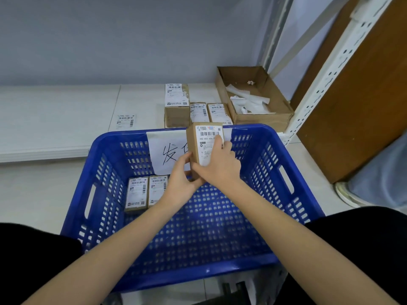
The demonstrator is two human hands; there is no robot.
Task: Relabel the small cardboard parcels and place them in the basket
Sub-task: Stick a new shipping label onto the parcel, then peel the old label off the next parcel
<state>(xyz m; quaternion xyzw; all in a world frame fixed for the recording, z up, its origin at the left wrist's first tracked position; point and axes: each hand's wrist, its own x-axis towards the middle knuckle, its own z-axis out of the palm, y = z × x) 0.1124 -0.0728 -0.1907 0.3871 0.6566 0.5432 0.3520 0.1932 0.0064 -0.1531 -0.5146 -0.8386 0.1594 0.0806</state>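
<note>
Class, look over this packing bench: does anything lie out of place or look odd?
One loose shipping label lies alone on the white shelf, stuck to no parcel, left of the waiting parcels. Nothing else stands out.

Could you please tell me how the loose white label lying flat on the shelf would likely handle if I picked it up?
The loose white label looks paper-thin, so probably floppy and very light. Lying flat on the white shelf, its edges may be hard to lift.
</note>
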